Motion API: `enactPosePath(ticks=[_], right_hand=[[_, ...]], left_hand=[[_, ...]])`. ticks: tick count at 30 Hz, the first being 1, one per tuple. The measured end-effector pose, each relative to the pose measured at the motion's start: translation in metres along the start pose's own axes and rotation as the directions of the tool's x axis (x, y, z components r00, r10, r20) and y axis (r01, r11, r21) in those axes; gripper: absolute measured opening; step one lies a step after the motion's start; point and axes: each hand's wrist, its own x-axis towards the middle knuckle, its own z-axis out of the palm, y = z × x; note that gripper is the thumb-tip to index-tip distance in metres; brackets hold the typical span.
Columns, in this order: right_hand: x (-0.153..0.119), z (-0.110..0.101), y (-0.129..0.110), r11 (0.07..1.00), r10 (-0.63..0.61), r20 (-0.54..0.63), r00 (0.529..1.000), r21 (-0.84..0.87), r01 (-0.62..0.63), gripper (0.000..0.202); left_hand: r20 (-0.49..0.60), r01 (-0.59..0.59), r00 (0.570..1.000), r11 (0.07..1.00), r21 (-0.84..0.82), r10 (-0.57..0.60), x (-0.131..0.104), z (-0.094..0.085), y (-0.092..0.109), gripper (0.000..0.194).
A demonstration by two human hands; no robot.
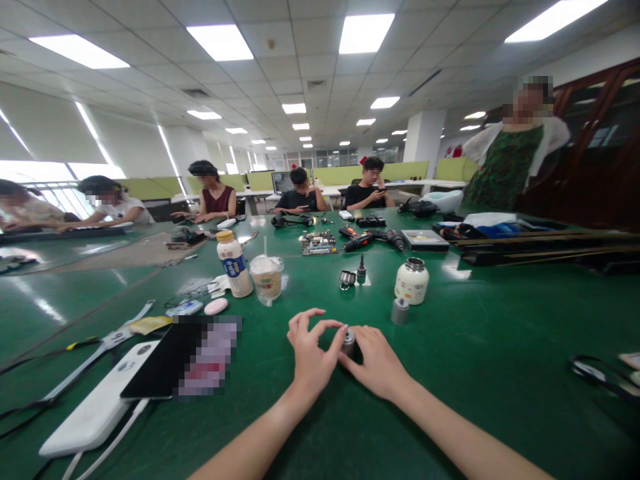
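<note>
Between my two hands a small grey metal cylinder (pixel 349 341) stands upright on the green table. My left hand (pixel 315 347) has its thumb and index fingertips at the cylinder's top left edge, with the other fingers raised. Wrapped against the cylinder's right side is my right hand (pixel 375 360), thumb in front and fingers behind. A similar metal cylinder (pixel 400 311) stands beyond my right hand, just in front of a cream-coloured open bottle (pixel 412 281). Farther off are a dark bit-like tool (pixel 361 268) and a shiny metal piece (pixel 347 279).
On the left lie a white power bank (pixel 95 400), a dark tablet (pixel 160 363) and cables. A capped bottle (pixel 234 265) and a plastic cup (pixel 267 277) stand ahead. Power drills (pixel 357 240) and a circuit board (pixel 319 243) lie farther back. Several people are around the table.
</note>
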Motion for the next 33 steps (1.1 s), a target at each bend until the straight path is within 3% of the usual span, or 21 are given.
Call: enactPosePath(ticks=[13, 22, 27, 33], right_hand=[[-0.0003, 0.0016, 0.0008, 1.0, -0.003, 0.004, 1.0, 0.001, 0.003, 0.019], [-0.0004, 0.0007, 0.0013, 1.0, -0.005, 0.008, 1.0, 0.005, 0.005, 0.019], [-0.0006, 0.0019, 0.0022, 1.0, -0.009, 0.003, 1.0, 0.01, 0.009, 0.021], [-0.0009, 0.0031, 0.0036, 1.0, -0.002, 0.001, 1.0, -0.002, 0.002, 0.022]], left_hand=[[0.02, -0.064, 0.998, 0.995, -0.076, 0.065, -0.0016, -0.0008, 0.0, 0.007], [0.128, -0.078, 0.988, 0.993, -0.088, 0.089, -0.0043, -0.0003, 0.0009, 0.022], [0.112, 0.011, 0.994, 0.995, -0.098, 0.0, -0.0025, 0.0014, 0.0018, 0.002], [0.168, -0.022, 0.985, 0.99, -0.137, 0.045, -0.0021, 0.0017, -0.0004, 0.019]])
